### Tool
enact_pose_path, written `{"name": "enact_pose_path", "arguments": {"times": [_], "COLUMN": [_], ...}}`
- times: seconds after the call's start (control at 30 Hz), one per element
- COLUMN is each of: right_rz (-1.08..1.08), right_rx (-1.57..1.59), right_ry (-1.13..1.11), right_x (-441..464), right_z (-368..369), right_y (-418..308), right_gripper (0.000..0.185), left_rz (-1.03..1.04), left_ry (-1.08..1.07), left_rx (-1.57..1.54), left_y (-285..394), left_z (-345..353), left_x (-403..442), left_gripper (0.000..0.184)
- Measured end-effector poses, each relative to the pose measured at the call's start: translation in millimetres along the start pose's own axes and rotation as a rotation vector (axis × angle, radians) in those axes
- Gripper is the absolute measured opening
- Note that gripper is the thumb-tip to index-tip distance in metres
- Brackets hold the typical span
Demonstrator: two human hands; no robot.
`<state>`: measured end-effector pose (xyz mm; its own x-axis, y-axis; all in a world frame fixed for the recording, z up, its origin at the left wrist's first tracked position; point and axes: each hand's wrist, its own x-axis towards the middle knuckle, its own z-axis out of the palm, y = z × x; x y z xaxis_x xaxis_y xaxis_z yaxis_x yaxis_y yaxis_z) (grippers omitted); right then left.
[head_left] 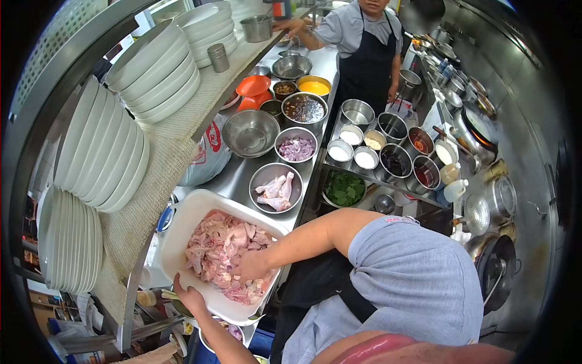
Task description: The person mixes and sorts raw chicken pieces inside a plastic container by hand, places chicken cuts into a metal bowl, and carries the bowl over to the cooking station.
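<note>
A white plastic tub [200, 203] full of raw cut chicken pieces [221, 242] stands in front of me. My right hand [251, 265] is pushed down among the chicken, and its fingers are hidden by the pieces. At the tub's near left edge, my left hand [191, 298] grips the rim, a finger pointing up along the side. Pale green stalks [170, 295] show beside that hand. Just beyond the tub, a metal bowl [260, 200] holds raw chicken drumsticks [279, 189]. Behind it sits a bowl of sliced red onions [296, 149].
Stacked white plates [100, 145] fill a shelf [163, 164] overhanging the left side. Metal pots with sauces and powders [397, 159] stand at right, above a bowl of green leaves [344, 188]. A person in a black apron [367, 67] stands across, one arm stretched toward the shelf.
</note>
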<state>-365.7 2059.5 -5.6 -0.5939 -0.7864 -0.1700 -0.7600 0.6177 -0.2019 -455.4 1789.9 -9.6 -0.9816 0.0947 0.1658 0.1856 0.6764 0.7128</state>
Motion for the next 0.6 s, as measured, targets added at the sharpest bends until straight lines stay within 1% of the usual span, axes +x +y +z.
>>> {"name": "enact_pose_path", "arguments": {"times": [0.07,0.13,0.27,0.33,0.43,0.6], "right_rz": [-0.009,-0.009,-0.012,0.027,0.040,0.039], "right_rx": [0.015,-0.115,-0.111,-0.066,0.023,0.071], "right_ry": [0.027,-0.120,-0.114,-0.108,-0.144,-0.138], "right_x": [-0.2,-1.8,3.2,4.6,-6.2,1.2], "right_z": [3.0,-4.9,4.1,7.9,-15.8,-2.4], "right_y": [-0.7,-4.9,-5.9,-4.9,-8.5,-1.6], "right_gripper": [0.058,0.053,0.054,0.053,0.054,0.056], "left_rz": [-0.001,-0.031,-0.027,-0.025,-0.021,-0.040], "left_ry": [-0.008,-0.016,-0.013,-0.010,-0.006,0.000], "left_rx": [-0.006,-0.014,-0.020,-0.026,-0.068,-0.100], "left_y": [2.0,6.2,6.1,2.8,-7.9,-11.8], "left_z": [0.9,-1.0,-1.2,-0.7,0.9,1.3], "left_x": [0.6,0.3,-0.3,0.2,1.9,2.4], "left_gripper": [0.062,0.062,0.062,0.063,0.063,0.064]}}
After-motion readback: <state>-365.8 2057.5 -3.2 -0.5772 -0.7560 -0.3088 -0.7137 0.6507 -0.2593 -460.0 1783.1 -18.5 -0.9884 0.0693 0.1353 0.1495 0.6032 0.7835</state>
